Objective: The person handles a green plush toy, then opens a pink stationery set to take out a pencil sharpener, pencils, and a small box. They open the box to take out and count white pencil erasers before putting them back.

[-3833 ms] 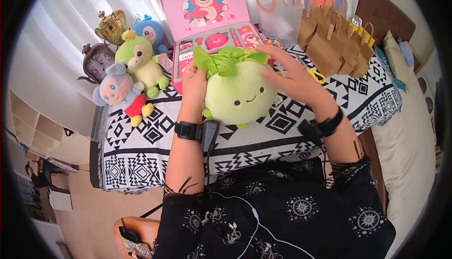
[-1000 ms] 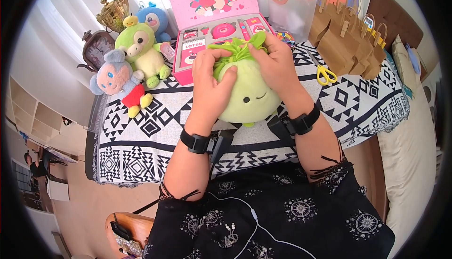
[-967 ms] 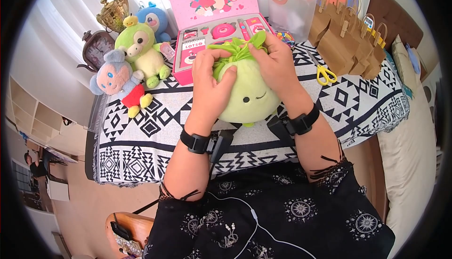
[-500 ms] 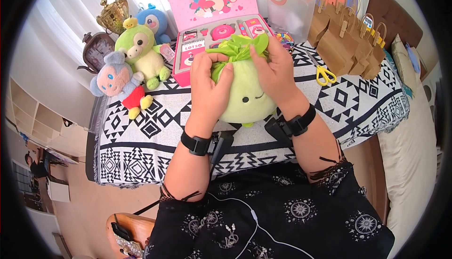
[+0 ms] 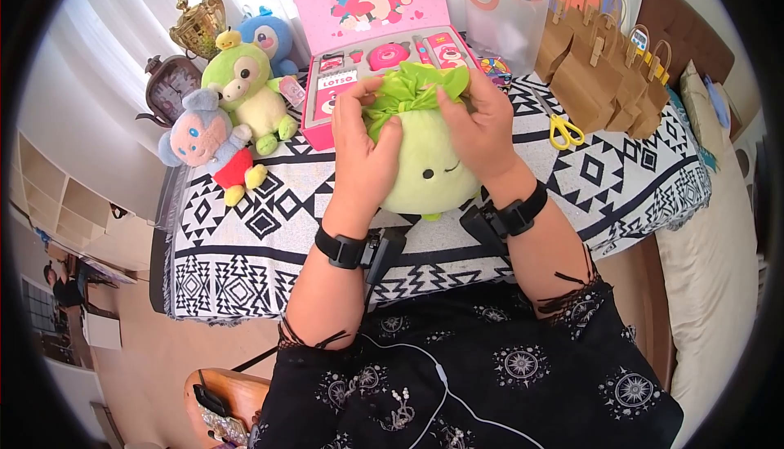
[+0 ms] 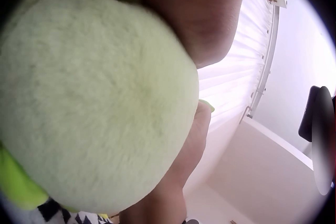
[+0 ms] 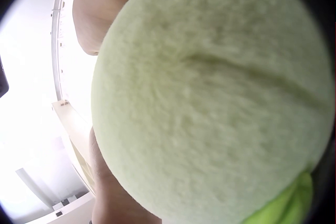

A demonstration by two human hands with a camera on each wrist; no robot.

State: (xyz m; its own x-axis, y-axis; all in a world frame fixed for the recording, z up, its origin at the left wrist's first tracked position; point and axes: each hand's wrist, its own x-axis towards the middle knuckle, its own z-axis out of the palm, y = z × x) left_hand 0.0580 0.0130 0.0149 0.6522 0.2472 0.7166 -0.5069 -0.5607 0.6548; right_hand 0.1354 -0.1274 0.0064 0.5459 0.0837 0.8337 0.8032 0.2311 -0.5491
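A round, pale green plush toy [image 5: 429,147] with a stitched smile and bright green leaves [image 5: 408,89] on top sits upright on the patterned cloth [image 5: 282,257]. My left hand [image 5: 363,151] grips the leafy top from the left, fingers curled behind and thumb along the front. On the other side, my right hand [image 5: 486,130] pinches the leaves with its thumb in front; its palm covers part of the toy's face. Fuzzy plush fabric [image 6: 100,92] fills much of the left wrist view, and the same toy's body [image 7: 210,103] dominates the right wrist view.
Behind the toy stands an open pink gift box [image 5: 367,36]. Plush animals [image 5: 245,93], a clock [image 5: 173,85] and a gold trophy [image 5: 198,28] are at left. Yellow-handled scissors [image 5: 563,132], brown paper bags [image 5: 604,81] and a clear bag [image 5: 502,36] stand or lie at right.
Both hands have shifted from the toy's sides onto its leafy top, and the spread leaves are now gathered. Over the last second, only the fingers and leaves shift slightly.
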